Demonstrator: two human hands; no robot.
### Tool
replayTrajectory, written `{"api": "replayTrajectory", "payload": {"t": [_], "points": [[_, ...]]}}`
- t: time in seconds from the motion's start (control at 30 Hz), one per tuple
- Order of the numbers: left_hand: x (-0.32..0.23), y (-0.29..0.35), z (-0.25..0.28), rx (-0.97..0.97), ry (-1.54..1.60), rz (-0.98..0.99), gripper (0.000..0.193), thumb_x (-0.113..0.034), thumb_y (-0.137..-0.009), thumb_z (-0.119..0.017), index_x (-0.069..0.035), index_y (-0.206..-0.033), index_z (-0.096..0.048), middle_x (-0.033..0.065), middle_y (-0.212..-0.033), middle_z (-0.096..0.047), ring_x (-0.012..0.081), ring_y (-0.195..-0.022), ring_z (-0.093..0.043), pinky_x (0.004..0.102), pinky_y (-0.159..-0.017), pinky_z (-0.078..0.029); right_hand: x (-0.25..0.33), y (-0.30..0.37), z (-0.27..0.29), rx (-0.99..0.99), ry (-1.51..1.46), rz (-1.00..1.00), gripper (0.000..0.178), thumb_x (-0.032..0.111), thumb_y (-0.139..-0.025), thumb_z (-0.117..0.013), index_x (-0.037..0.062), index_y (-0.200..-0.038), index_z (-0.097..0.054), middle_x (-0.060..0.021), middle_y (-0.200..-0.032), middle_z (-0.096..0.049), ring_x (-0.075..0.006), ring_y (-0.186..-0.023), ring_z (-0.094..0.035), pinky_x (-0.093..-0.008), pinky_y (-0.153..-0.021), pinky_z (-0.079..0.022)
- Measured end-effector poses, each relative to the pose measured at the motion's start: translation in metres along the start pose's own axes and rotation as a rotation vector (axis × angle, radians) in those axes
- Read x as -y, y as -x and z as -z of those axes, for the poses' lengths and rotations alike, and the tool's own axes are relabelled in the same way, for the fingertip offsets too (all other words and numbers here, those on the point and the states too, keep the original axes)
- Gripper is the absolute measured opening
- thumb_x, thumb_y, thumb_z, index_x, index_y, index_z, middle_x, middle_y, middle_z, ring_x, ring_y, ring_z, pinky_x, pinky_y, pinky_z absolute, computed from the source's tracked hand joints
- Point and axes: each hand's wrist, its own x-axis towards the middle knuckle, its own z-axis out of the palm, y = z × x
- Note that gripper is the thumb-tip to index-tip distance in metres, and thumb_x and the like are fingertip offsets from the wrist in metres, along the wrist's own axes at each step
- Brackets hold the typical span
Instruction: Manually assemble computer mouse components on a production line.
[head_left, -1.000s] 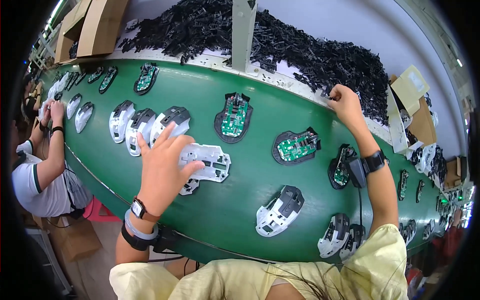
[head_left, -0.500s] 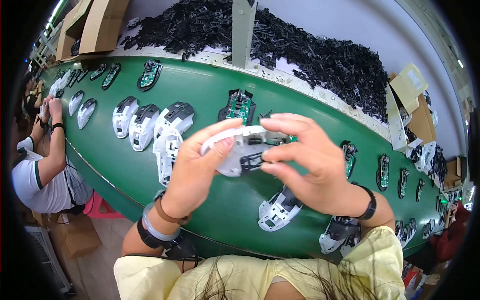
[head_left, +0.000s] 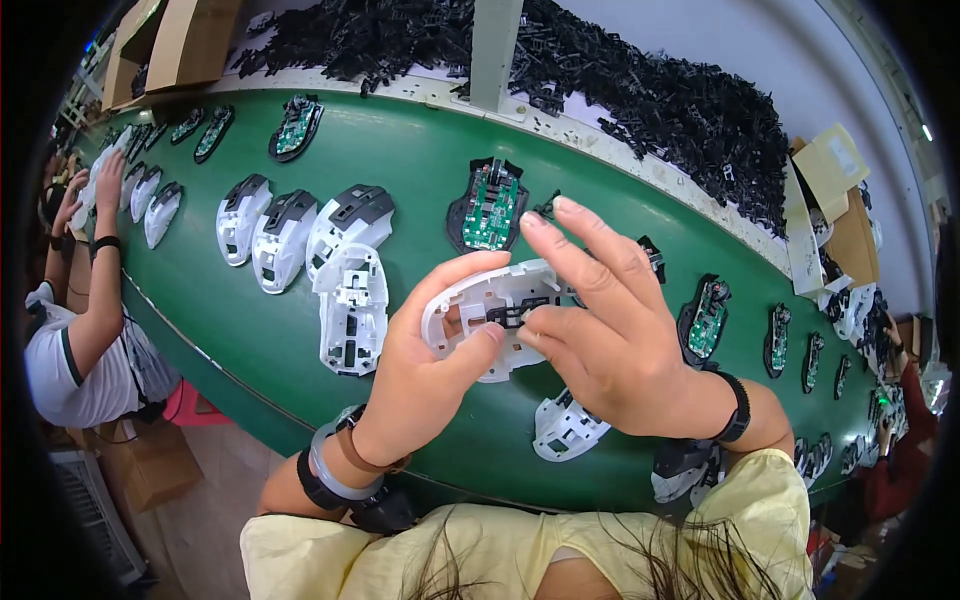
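My left hand (head_left: 425, 370) grips a white computer mouse top shell (head_left: 462, 292), its hollow inner side facing up. Inside the shell lies a small black plastic frame piece (head_left: 508, 314). My left thumb presses near one end of that piece, while my right hand (head_left: 625, 350) pinches its other end between thumb and index finger. The other right fingers are raised and spread. Just beyond the shell, a mouse base with a green circuit board (head_left: 490, 205) rests on the green bench. Part of the shell's right end is hidden behind my right fingers.
White-and-black mouse shells (head_left: 282, 240) stand at the left, beside one upturned white shell (head_left: 352, 310). More circuit-board bases (head_left: 708, 318) line the right side. A heap of small black parts (head_left: 640, 110) covers the back ledge around a post (head_left: 494, 60). A co-worker's arm (head_left: 100, 270) is at far left.
The shell has tilted so its inside faces up more. The black piece, held in my right fingers, now lies inside it with my left thumb on it. My view has shifted slightly.
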Motion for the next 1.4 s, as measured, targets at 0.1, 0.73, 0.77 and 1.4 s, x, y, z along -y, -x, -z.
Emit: {"api": "replayTrajectory", "payload": {"t": [0.1,0.73,0.77,1.4], "points": [[0.0,0.003,0.002,-0.001,-0.02,-0.009,0.047,0.004,-0.082,-0.054,-0.004,-0.129,-0.047,0.0041,-0.11,-0.057,0.01,-0.099,-0.054,0.0253,-0.083,-0.046,0.0,-0.001,-0.001,0.007,-0.016,0.001,0.019,0.003,-0.062,-0.075,0.0019,-0.077,-0.062,-0.0227,-0.128,-0.053,-0.0409,-0.122,-0.047,-0.0455,-0.09,-0.043],[-0.013,0.006,0.007,0.051,-0.177,0.023,0.041,0.006,-0.078,-0.054,-0.001,-0.118,-0.056,0.0038,-0.105,-0.062,0.0094,-0.094,-0.058,0.0234,-0.078,-0.048,0.014,0.018,-0.001,0.0,0.111,0.066,0.023,0.014,-0.066,-0.074,0.0088,-0.087,-0.067,-0.019,-0.129,-0.052,-0.0365,-0.117,-0.051,-0.0456,-0.087,-0.043],[-0.012,0.007,0.009,0.046,-0.166,0.058,0.041,0.006,-0.077,-0.055,-0.001,-0.118,-0.056,0.0036,-0.103,-0.062,0.0091,-0.093,-0.058,0.0232,-0.079,-0.048,0.016,0.014,-0.003,0.023,0.203,0.145,0.021,0.013,-0.069,-0.071,0.0092,-0.089,-0.067,-0.0178,-0.128,-0.053,-0.0345,-0.115,-0.052,-0.0445,-0.087,-0.044],[-0.01,0.003,0.009,0.366,0.279,0.018,0.09,0.002,-0.074,-0.066,-0.006,-0.148,-0.015,0.0102,-0.131,-0.046,0.0213,-0.12,-0.047,0.0341,-0.098,-0.041,0.012,0.016,-0.018,-0.124,0.094,0.043,0.029,0.005,-0.07,-0.067,0.0039,-0.098,-0.062,-0.0281,-0.124,-0.052,-0.0331,-0.098,-0.063,-0.0322,-0.069,-0.054]]}}
